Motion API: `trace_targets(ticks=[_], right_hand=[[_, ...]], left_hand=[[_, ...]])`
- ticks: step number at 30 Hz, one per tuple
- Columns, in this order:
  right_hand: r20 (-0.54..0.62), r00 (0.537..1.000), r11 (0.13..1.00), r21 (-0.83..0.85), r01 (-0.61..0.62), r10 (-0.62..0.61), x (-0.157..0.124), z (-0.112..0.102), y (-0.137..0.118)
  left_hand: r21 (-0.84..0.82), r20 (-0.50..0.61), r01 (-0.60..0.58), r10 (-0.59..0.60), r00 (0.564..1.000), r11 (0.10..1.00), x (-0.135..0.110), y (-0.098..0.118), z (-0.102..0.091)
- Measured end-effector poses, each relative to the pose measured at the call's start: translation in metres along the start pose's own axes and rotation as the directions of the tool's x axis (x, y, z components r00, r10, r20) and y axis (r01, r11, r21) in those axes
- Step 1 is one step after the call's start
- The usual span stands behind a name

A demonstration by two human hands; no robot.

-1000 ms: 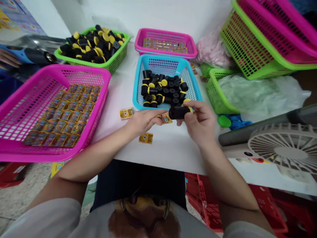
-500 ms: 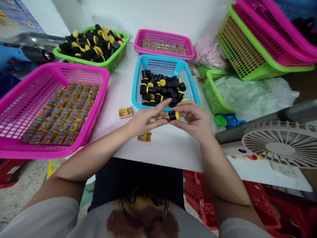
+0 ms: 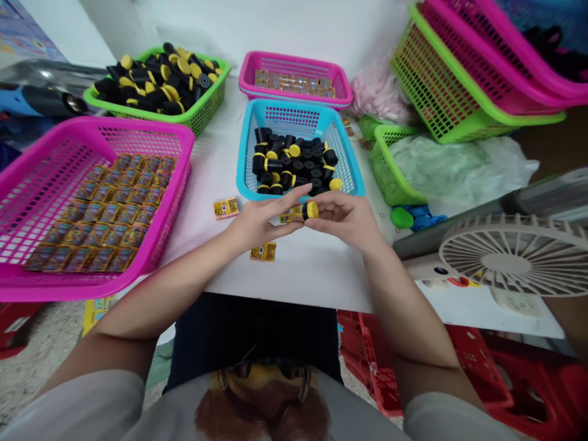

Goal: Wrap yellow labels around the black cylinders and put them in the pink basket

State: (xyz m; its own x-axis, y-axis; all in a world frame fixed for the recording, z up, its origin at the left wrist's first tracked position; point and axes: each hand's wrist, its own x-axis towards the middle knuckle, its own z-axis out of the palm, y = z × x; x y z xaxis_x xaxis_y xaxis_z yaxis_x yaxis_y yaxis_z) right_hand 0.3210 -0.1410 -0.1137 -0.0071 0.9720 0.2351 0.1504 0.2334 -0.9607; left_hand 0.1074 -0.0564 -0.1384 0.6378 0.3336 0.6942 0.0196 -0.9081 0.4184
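Observation:
In front of the blue basket, a small black cylinder with a yellow cap (image 3: 313,210) lies sideways between my two hands. A printed yellow sleeve (image 3: 291,215) surrounds much of its black body. My left hand (image 3: 256,225) grips the sleeved end between thumb and fingers, its index finger stretched along the top. At the capped end, the thumb and fingers of my right hand (image 3: 349,219) close in; exactly where they touch is partly hidden. Flat on the table near my left hand are two printed sleeves, one to its left (image 3: 226,208) and another below its wrist (image 3: 263,252).
Black cylinders with yellow caps fill the blue basket (image 3: 243,165) and a green basket (image 3: 202,119). Rows of printed pieces lie in the left pink basket (image 3: 184,153); a smaller pink basket (image 3: 245,86) stands behind. A fan (image 3: 505,263) and a bag-filled green basket (image 3: 390,177) are at right.
The printed sleeve covers more of the black body, closer to the yellow cap. Both hands stay around the cylinder. The whole view has shifted slightly.

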Motion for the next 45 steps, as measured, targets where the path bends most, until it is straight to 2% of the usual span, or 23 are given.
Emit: trace_targets(ticks=[2,4,6,8,9,11,13,14,17,20,22,24,26,28,29,31,32,34,36,39,41,45], right_hand=[[-0.062,0.996,0.997,-0.034,-0.066,0.063,0.000,0.004,0.000],[-0.129,0.988,0.988,-0.114,-0.105,0.090,-0.002,0.008,0.000],[-0.215,0.977,0.971,-0.232,-0.057,0.006,-0.004,0.010,-0.002],[-0.253,0.947,0.918,-0.387,0.086,-0.195,-0.007,0.011,-0.003],[-0.224,0.925,0.866,-0.469,0.174,-0.308,-0.008,0.012,-0.002],[-0.079,0.880,0.722,-0.609,0.329,-0.468,-0.010,0.017,0.002],[0.063,0.857,0.588,-0.702,0.402,-0.511,-0.010,0.024,0.010],[0.088,0.853,0.545,-0.734,0.405,-0.514,-0.010,0.028,0.015],[0.048,0.833,0.484,-0.795,0.366,-0.551,-0.012,0.038,0.026],[0.033,0.767,0.420,-0.822,0.385,-0.641,-0.016,0.042,0.027],[0.042,0.755,0.379,-0.845,0.376,-0.655,-0.019,0.042,0.025],[0.039,0.745,0.340,-0.873,0.350,-0.666,-0.021,0.043,0.022],[0.044,0.703,0.295,-0.888,0.353,-0.709,-0.022,0.044,0.019],[0.070,0.652,0.259,-0.882,0.394,-0.755,-0.024,0.047,0.016],[0.085,0.644,0.250,-0.877,0.410,-0.760,-0.025,0.049,0.015],[0.114,0.656,0.244,-0.869,0.430,-0.746,-0.027,0.053,0.013],[0.122,0.671,0.247,-0.870,0.427,-0.731,-0.027,0.054,0.013],[0.118,0.707,0.269,-0.871,0.411,-0.697,-0.028,0.055,0.015],[0.099,0.736,0.310,-0.863,0.398,-0.670,-0.027,0.054,0.018],[0.099,0.743,0.322,-0.857,0.402,-0.662,-0.025,0.052,0.022],[0.126,0.710,0.250,-0.881,0.401,-0.693,-0.023,0.052,0.024],[0.233,0.614,0.046,-0.914,0.403,-0.754,-0.019,0.054,0.027]], left_hand=[[0.083,-0.017,-0.032,0.034,0.999,0.996,-0.002,0.000,0.003],[0.101,-0.048,0.026,-0.021,0.999,0.995,-0.004,0.000,0.007],[0.023,-0.118,0.131,-0.127,0.985,0.991,-0.005,0.001,0.012],[-0.124,-0.167,0.227,-0.246,0.955,0.966,-0.005,0.002,0.016],[-0.197,-0.167,0.258,-0.292,0.942,0.946,-0.004,0.002,0.017],[-0.306,-0.130,0.303,-0.355,0.926,0.903,-0.003,0.002,0.017],[-0.375,-0.093,0.334,-0.393,0.915,0.865,-0.003,0.003,0.016],[-0.402,-0.084,0.341,-0.405,0.910,0.850,-0.003,0.004,0.016],[-0.469,-0.050,0.345,-0.414,0.909,0.813,-0.002,0.008,0.015],[-0.578,0.032,0.316,-0.366,0.930,0.753,0.000,0.014,0.016],[-0.677,0.103,0.329,-0.358,0.928,0.658,0.002,0.017,0.015],[-0.768,0.167,0.371,-0.395,0.903,0.523,0.005,0.021,0.014],[-0.827,0.245,0.417,-0.425,0.871,0.378,0.008,0.024,0.013],[-0.837,0.371,0.495,-0.426,0.825,0.231,0.009,0.029,0.012],[-0.823,0.441,0.544,-0.419,0.794,0.165,0.010,0.031,0.012],[-0.780,0.541,0.620,-0.412,0.733,0.079,0.010,0.035,0.013],[-0.766,0.561,0.640,-0.419,0.714,0.065,0.010,0.036,0.014],[-0.763,0.538,0.640,-0.456,0.709,0.095,0.010,0.038,0.014],[-0.768,0.480,0.620,-0.494,0.725,0.164,0.010,0.038,0.014],[-0.754,0.411,0.591,-0.496,0.765,0.286,0.009,0.035,0.013],[-0.728,0.346,0.564,-0.502,0.793,0.389,0.006,0.031,0.014],[-0.634,0.156,0.475,-0.500,0.852,0.611,0.002,0.023,0.020]])
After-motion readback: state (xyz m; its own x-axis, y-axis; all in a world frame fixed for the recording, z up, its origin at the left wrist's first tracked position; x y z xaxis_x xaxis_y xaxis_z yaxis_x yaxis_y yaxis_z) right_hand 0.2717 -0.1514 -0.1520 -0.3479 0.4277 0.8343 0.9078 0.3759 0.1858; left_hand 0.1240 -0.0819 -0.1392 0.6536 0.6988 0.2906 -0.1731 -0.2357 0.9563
